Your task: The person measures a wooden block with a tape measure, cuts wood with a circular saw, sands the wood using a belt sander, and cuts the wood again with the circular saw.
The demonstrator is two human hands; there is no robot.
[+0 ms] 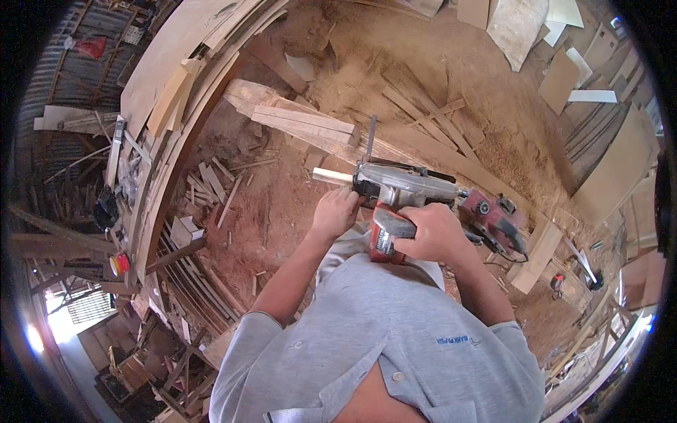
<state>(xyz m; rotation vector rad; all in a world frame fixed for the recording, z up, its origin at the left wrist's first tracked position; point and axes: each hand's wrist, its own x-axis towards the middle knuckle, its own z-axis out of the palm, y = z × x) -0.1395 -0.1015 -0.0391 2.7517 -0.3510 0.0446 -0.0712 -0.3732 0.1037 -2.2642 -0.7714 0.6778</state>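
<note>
At mid-frame the tool (pixel 412 185) looks heavy and rigid, best taken by its handle (pixel 396 224), where the right hand (pixel 438 234) has its fingers wrapped, while the left hand (pixel 336 213) curls beside the pale strip (pixel 331 175), its hold hard to tell from here.

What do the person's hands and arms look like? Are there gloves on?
No gloves! The left hand and right hand are bare, and no watch shows. The light-grey, short-sleeved fabric shirt leaves the forearms uncovered. It has small blue printed lettering on its front and a pale round button.
</note>
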